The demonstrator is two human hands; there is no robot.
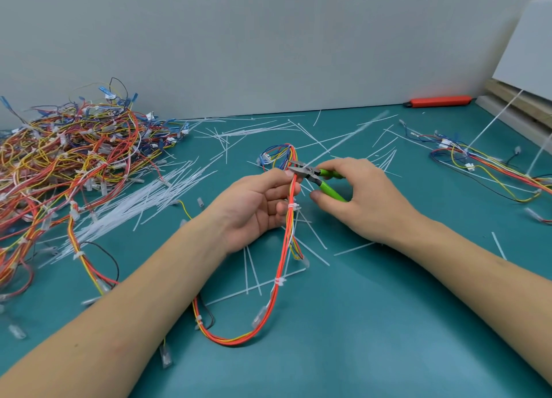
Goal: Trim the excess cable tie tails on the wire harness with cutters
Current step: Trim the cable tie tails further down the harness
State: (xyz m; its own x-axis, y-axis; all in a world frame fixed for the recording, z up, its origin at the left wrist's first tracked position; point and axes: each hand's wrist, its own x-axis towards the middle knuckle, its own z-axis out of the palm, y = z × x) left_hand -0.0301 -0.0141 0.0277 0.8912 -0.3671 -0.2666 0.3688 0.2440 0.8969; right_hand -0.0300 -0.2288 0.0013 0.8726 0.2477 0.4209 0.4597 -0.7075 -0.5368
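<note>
Teal table (373, 323) w/ a grey wall behind, cut white tie bits all over. I see my left hand (254, 206) pinch the wire harness (291, 194) up near its top. The harness runs away from me, top to bottom, & loops back low on the table. My right hand (358, 194) grips the green cutters (313, 175). They lie across the wires, tips pointing left, right at my left thumb. 1 tie (292, 206) sits just below. Right hand is nearer it, I think.
</note>
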